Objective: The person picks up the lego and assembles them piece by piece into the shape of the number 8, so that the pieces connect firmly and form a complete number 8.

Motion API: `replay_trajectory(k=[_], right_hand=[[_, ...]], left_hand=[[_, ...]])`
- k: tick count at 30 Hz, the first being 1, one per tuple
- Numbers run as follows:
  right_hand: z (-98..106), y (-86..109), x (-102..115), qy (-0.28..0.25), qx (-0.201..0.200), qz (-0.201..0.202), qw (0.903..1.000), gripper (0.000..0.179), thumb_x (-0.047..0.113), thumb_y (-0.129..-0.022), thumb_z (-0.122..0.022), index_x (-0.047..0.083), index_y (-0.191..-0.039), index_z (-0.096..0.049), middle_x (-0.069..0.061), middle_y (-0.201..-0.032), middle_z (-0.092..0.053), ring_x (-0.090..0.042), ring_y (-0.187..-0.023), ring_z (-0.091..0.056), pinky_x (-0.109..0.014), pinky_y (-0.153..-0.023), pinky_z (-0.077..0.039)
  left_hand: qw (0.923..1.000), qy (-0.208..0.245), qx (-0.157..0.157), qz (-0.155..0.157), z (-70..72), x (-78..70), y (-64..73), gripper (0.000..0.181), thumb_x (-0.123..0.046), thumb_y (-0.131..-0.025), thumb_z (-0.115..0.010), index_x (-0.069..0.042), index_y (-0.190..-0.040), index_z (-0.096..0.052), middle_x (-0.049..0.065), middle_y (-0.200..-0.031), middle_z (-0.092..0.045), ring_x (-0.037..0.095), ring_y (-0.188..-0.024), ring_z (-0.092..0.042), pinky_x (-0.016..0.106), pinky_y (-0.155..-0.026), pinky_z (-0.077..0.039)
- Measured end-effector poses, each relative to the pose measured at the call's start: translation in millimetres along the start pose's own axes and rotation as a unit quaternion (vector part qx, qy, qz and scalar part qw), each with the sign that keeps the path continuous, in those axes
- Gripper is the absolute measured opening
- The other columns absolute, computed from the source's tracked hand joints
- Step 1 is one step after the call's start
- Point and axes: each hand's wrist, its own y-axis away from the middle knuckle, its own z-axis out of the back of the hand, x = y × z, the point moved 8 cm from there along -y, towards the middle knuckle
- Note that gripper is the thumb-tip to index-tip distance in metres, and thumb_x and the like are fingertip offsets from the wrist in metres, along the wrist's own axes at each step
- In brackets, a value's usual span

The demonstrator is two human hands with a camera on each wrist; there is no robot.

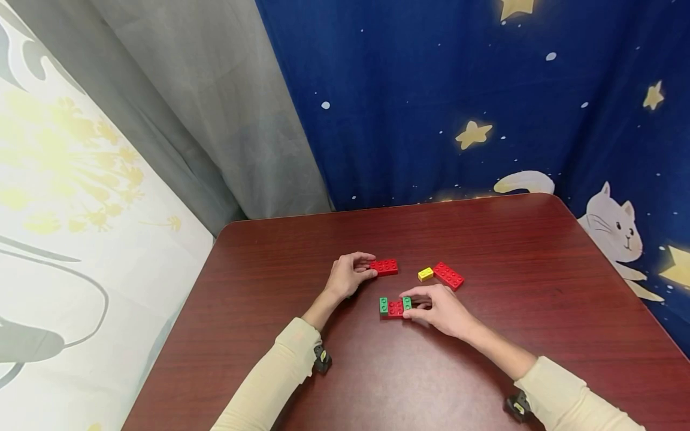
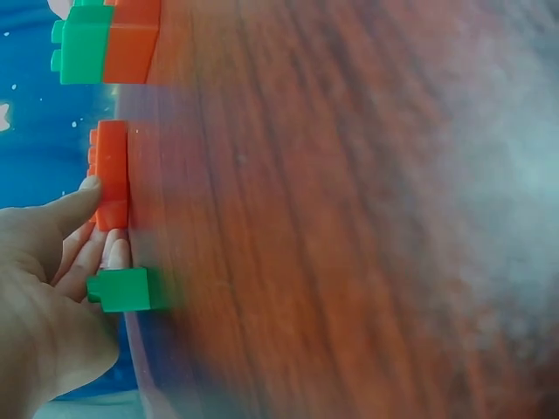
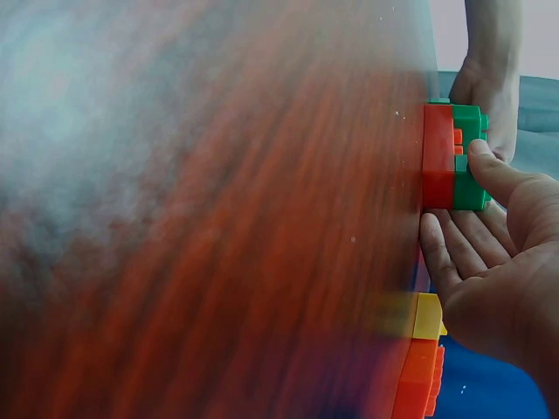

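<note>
My left hand [image 1: 347, 275] grips the left end of a red building brick [image 1: 384, 267] on the table, thumb on the near side and fingers beyond it. Close by that hand, a loose green brick [image 2: 125, 290] shows in the left wrist view; the hand mostly hides it from the head view. Nearer to me, my right hand [image 1: 438, 307] holds the right end of another red brick [image 1: 395, 309]. Two small green bricks sit on top of this one, a green brick [image 1: 383, 306] at its left end and a green brick [image 1: 406, 303] by my right fingertips.
Beyond my right hand, a small yellow brick [image 1: 425, 274] lies beside a third red brick [image 1: 448, 276], which is turned at an angle. The dark wooden table [image 1: 259, 287] ends at a blue star-patterned curtain [image 1: 409, 108] and a grey curtain [image 1: 178, 108].
</note>
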Motion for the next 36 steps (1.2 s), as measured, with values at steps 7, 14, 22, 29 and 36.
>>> replay_trajectory(k=[7, 14, 22, 29, 36], right_hand=[[0, 0.0, -1, 0.002, 0.001, -0.004, 1.0000, 0.039, 0.018, -0.092, -0.086, 0.002, -0.126, -0.076, -0.010, -0.117, -0.078, -0.014, -0.095, -0.076, -0.027, -0.082, -0.060], [0, 0.0, -1, 0.012, -0.002, -0.006, 0.9999, 0.038, 0.020, -0.092, -0.086, 0.003, -0.125, -0.077, -0.009, -0.116, -0.078, -0.010, -0.091, -0.075, -0.025, -0.079, -0.060], [0, -0.6, 0, 0.014, -0.002, -0.004, 0.9999, 0.037, 0.018, -0.092, -0.086, 0.003, -0.125, -0.077, -0.009, -0.116, -0.078, -0.012, -0.093, -0.075, -0.027, -0.080, -0.060], [0, -1.6, -1, 0.010, 0.001, -0.007, 0.9999, 0.039, 0.019, -0.091, -0.087, 0.002, -0.125, -0.077, -0.009, -0.115, -0.078, -0.014, -0.095, -0.076, -0.027, -0.082, -0.061], [1, -2.3, -1, 0.011, -0.001, -0.005, 0.9999, 0.038, 0.021, -0.091, -0.087, 0.003, -0.124, -0.077, -0.010, -0.116, -0.078, -0.016, -0.097, -0.076, -0.032, -0.084, -0.062]], left_hand=[[0.9999, -0.001, -0.011, -0.007, 3.6, -0.5, 1.8, 0.034, -0.014, -0.092, -0.085, -0.008, -0.125, -0.077, 0.009, -0.117, -0.078, 0.019, -0.105, -0.076, 0.030, -0.091, -0.061], [0.9997, 0.012, -0.013, -0.016, 8.7, -6.4, 3.9, 0.033, -0.013, -0.092, -0.085, -0.009, -0.125, -0.077, 0.009, -0.117, -0.078, 0.019, -0.104, -0.076, 0.030, -0.091, -0.061], [0.9986, 0.030, -0.012, -0.042, 13.4, -16.9, 9.4, 0.035, -0.012, -0.092, -0.085, -0.006, -0.125, -0.077, 0.009, -0.116, -0.078, 0.020, -0.103, -0.077, 0.029, -0.090, -0.061], [0.9971, 0.044, -0.005, -0.062, 14.5, -22.2, 16.4, 0.033, -0.009, -0.092, -0.084, -0.006, -0.125, -0.077, 0.010, -0.115, -0.078, 0.020, -0.101, -0.077, 0.028, -0.088, -0.061], [0.9948, 0.067, 0.015, -0.075, 12.4, -31.2, 28.8, 0.036, -0.007, -0.092, -0.084, -0.001, -0.127, -0.075, 0.011, -0.115, -0.078, 0.017, -0.100, -0.078, 0.026, -0.086, -0.061]])
